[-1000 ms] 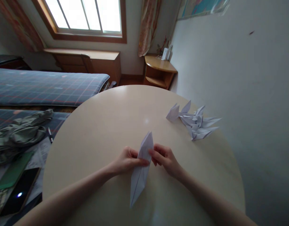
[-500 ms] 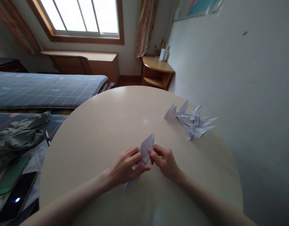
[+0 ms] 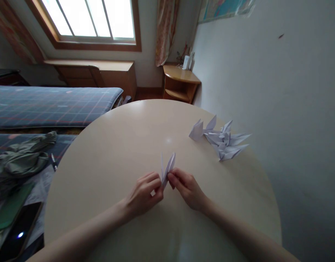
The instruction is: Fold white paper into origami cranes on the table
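Note:
Over the near middle of the round table point(image 3: 123, 145), a folded white paper point(image 3: 169, 166) is held between both hands. Its thin points stand upward, spread apart and seen almost edge-on. My left hand point(image 3: 147, 191) is closed on the paper's lower left part, its fingers curled. From the right, my right hand point(image 3: 188, 187) pinches the paper between thumb and fingertips. The paper's lower end is hidden behind the left fingers. Several folded white paper pieces, shaped like origami cranes point(image 3: 224, 140), lie in a cluster farther back on the right.
A wall point(image 3: 293, 109) runs along the table's right side. On the left are plaid mattresses point(image 3: 52, 105), a crumpled green cloth point(image 3: 22, 156), a pen point(image 3: 53, 162), a green folder point(image 3: 11, 207) and a phone point(image 3: 18, 233). A corner shelf point(image 3: 182, 74) stands behind the table.
The folded paper has been turned from showing a broad flat face to nearly edge-on, and its points have parted. The left thumb has drawn in to the paper. The view shifted slightly.

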### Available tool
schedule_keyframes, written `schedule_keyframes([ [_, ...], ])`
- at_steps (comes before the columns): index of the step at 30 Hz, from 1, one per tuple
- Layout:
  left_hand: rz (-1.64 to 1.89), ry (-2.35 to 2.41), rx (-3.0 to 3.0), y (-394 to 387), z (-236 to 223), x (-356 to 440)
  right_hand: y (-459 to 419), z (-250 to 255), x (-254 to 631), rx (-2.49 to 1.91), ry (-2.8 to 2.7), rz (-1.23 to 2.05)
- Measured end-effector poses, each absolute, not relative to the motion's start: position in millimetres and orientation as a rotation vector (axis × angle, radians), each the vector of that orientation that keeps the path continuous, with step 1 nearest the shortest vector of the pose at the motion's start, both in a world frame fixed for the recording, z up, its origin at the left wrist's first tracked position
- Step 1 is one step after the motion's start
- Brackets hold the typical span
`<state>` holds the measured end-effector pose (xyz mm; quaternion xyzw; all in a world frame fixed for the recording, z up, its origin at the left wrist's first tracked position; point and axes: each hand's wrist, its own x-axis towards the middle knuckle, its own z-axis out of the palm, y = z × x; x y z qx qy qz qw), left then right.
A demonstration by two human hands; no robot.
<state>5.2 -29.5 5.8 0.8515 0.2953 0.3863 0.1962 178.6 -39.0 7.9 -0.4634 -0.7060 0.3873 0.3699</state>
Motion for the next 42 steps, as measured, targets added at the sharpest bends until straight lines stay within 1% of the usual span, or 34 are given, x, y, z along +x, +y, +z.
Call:
schedule_keyframes([
  [4,1.059,0.914,1.990,-29.3,8.8,3.6,-37.7,2.4,178.5,-1.315,-1.715,1.009],
  [6,1.035,0.905,1.853,-28.7,9.1,3.0,-35.6,0.5,178.7,-1.286,-1.603,1.131],
  [10,0.964,0.861,1.748,-26.2,8.8,1.7,-30.6,-1.7,178.8,-1.070,-1.259,1.498],
  [12,0.935,0.845,1.725,-25.3,9.4,1.3,-29.2,-1.6,178.6,-1.020,-1.140,1.565],
  [19,1.061,0.808,1.472,-24.2,4.5,2.7,-31.1,3.7,178.4,-0.996,-1.039,1.504],
  [22,1.078,0.675,1.352,-23.3,-4.4,3.0,-31.6,6.0,181.0,-1.001,-1.105,1.458],
  [26,1.017,0.578,1.367,-23.0,-12.4,1.5,-31.1,9.4,184.8,-1.053,-1.250,1.378],
  [30,0.977,0.560,1.345,-23.4,-11.3,0.4,-30.7,10.5,186.2,-1.061,-1.286,1.422],
  [38,1.021,0.556,1.209,-17.7,-7.9,2.0,-29.2,3.9,194.1,-0.960,-1.247,1.541],
  [42,1.066,0.637,1.115,-15.2,-9.4,0.8,-29.1,2.8,193.4,-0.933,-1.302,1.507],
])
